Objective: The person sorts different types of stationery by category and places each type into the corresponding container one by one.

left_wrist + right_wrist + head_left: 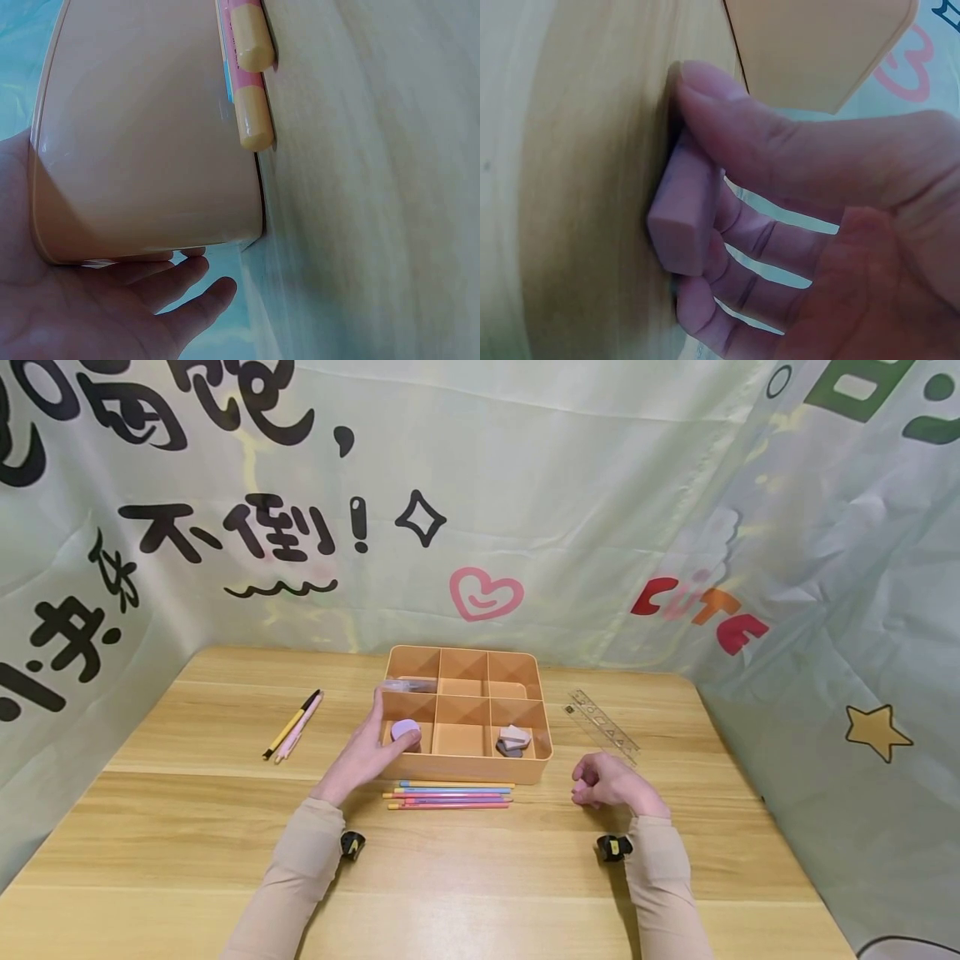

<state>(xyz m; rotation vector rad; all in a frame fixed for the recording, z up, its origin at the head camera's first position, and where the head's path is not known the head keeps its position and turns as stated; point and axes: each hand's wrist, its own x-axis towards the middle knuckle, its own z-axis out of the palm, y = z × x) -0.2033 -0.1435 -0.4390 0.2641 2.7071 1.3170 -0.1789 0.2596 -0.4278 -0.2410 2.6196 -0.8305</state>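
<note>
Pinching an angular pink block (681, 217), right fingers (776, 244) curl.

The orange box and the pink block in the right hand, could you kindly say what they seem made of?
The orange box looks like moulded plastic, smooth and faintly glossy, given its highlights and rounded corners. The pink block may be matte rubber, given its dull faces and softened edges.

The head camera looks forward and down from high up at the table (450, 885). Each wrist camera sits low and very near: one faces the left hand (362, 758), the other the right hand (613, 783). All three views share the box (459, 767) and table.
</note>
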